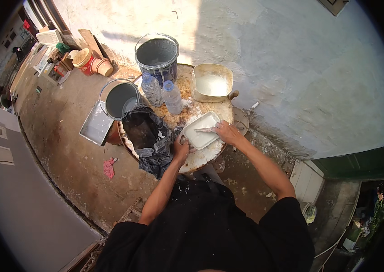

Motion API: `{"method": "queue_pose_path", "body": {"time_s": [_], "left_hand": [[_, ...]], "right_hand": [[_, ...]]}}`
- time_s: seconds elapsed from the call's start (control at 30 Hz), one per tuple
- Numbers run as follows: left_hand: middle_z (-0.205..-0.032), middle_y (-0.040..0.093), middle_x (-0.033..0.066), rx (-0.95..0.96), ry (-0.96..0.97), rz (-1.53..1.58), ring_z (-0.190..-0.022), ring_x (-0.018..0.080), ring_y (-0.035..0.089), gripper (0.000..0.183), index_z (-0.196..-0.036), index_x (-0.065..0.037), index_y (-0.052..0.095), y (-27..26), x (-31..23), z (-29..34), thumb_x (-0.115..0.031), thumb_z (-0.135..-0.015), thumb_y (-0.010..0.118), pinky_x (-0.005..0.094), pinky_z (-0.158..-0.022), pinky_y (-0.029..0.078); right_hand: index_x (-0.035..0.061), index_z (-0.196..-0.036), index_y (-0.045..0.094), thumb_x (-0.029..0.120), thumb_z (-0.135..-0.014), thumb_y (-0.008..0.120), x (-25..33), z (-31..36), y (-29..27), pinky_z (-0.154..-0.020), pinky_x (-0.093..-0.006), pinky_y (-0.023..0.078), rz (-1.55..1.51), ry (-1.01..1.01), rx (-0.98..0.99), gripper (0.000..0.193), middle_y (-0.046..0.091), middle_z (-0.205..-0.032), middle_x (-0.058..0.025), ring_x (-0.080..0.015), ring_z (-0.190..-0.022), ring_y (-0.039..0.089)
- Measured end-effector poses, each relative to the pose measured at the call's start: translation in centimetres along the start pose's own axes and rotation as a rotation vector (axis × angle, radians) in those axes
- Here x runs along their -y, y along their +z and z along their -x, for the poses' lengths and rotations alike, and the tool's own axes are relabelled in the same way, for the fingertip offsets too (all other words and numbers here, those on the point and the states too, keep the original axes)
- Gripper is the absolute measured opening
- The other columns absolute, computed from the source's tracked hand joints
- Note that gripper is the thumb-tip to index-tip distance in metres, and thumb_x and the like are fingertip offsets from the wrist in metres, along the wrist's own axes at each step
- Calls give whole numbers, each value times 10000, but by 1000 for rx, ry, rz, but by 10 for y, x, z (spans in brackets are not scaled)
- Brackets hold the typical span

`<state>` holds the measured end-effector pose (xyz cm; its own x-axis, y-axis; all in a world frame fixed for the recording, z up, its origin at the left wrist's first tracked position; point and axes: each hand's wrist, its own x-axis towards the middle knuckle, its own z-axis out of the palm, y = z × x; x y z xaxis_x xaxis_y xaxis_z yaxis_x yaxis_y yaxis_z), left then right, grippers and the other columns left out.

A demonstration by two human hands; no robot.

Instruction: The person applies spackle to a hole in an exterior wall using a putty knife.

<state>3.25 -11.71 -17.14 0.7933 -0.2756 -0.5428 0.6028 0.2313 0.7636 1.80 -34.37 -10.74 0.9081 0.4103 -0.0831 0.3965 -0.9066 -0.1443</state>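
Note:
A shallow white rectangular tray (203, 118) with pale paste in it rests at the near side of a round, paint-splashed tabletop (196, 161). My left hand (181, 148) grips the tray's left edge, fingers curled about it. Over the tray's right side, my right hand (228, 133) is closed on a thin flat scraper (204, 130), whose blade points left across the paste. Just left of my left hand lies a crumpled black plastic bag (158, 152). Two clear plastic bottles (172, 97) with blue caps stand beyond the tray, beside an off-white square tub (212, 96).
A large dark bucket (157, 56) stands at the table's back; a smaller grey bucket (121, 100) is at its left. Beyond that sits a grey rectangular tray (96, 123). A pink cloth (109, 167) lies on the floor. A plastered wall (292, 68) rises behind and right.

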Motion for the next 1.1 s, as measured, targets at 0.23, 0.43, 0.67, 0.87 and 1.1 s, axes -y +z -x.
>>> {"method": "queue_pose_path", "body": {"time_s": [0.23, 0.43, 0.67, 0.87, 1.1], "left_hand": [[-1041, 543, 89, -11, 27, -9, -806, 201, 627, 380, -1335, -92, 361, -1, -1, -2, -77, -958, 402, 358, -678, 590], [-1154, 532, 128, -5, -6, -80, -861, 233, 638, 435, -1370, -79, 313, -3, 4, -3, -23, -943, 379, 357, -700, 591], [-985, 608, 238, -129, 383, -537, -835, 360, 635, 369, -1174, 34, 536, -20, 21, -20, -104, -834, 575, 413, -741, 522], [-924, 607, 290, -299, 724, -1143, -858, 461, 587, 375, -1080, 66, 583, 21, -52, -1, -134, -764, 606, 461, -785, 469], [-824, 597, 304, -23, 565, -1312, -800, 451, 586, 257, -960, 69, 577, 48, -66, -29, -127, -803, 526, 498, -743, 470]], "right_hand": [[94, -988, 630, 89, -812, 541, 12, 6, 8, -780, -374, 477, -116, -20, -94, 197, 588, -874, -99, -266, -897, 555], [8, -1025, 621, 121, -854, 597, 11, 17, -20, -689, -344, 479, -587, 421, -476, 206, 655, -818, -85, -265, -686, 602], [63, -1097, 596, 127, -876, 583, 19, 45, 30, -524, -207, 405, -1508, 789, -614, 231, 646, -854, -3, -49, -656, 547], [31, -1081, 581, 111, -869, 574, 48, 48, 32, -548, -231, 476, -1767, 959, -499, 227, 645, -881, -35, -98, -688, 598], [28, -1116, 558, 114, -888, 554, 41, 50, 54, -608, -301, 528, -1759, 959, -323, 244, 630, -971, -69, -158, -807, 620]]}}
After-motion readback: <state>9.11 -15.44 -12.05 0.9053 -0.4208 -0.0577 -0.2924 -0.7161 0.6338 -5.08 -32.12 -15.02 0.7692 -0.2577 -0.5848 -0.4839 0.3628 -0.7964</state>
